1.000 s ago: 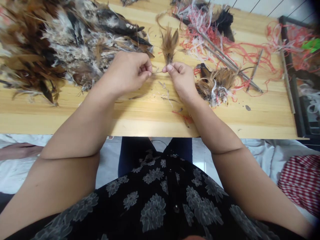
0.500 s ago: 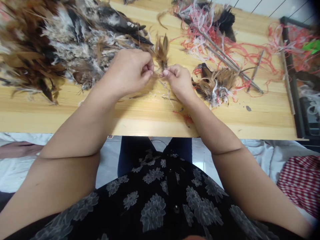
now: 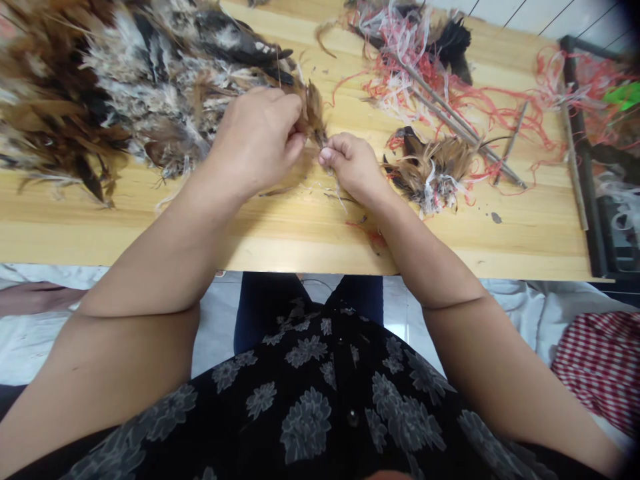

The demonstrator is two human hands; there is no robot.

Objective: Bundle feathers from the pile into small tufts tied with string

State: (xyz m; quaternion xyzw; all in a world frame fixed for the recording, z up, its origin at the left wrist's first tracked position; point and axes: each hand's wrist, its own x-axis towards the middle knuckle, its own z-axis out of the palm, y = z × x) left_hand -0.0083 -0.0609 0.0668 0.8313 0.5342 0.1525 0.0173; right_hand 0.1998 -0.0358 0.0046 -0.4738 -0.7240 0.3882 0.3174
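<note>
A dark-framed tray [image 3: 595, 250] stood at the right end of the wooden table [image 3: 300, 250], with red and white plastic strands [image 3: 593, 83] and a bright green piece [image 3: 623, 95] inside it; a pale clear-looking item lower down was perhaps a coil of plastic strip [image 3: 623, 217]. The right edge of the view cut the tray off, and shadow there made its darker contents hard to make out. Some of the strands spilled over its near side toward a tangle of red and white strips [image 3: 395, 60], across which thin sticks [image 3: 445, 117] lay beside a black feather tuft [image 3: 453, 50]. The small brown feather bundle [image 3: 315, 110] was between the two hands, above the table's middle, its tips pointing away from the person. The right hand [image 3: 353, 163] had its thumb and forefinger closed in a pinch on the quill end. The left hand [image 3: 265, 133] was curled beside the bundle, thumb near the forefinger; its back hid the other fingers, so whether it gripped anything could not be told. Beyond it lay a heap of grey and brown feathers [image 3: 165, 87], cut off at the top edge. A feather bunch with white ties [image 3: 437, 170] rested right of the right hand.
</note>
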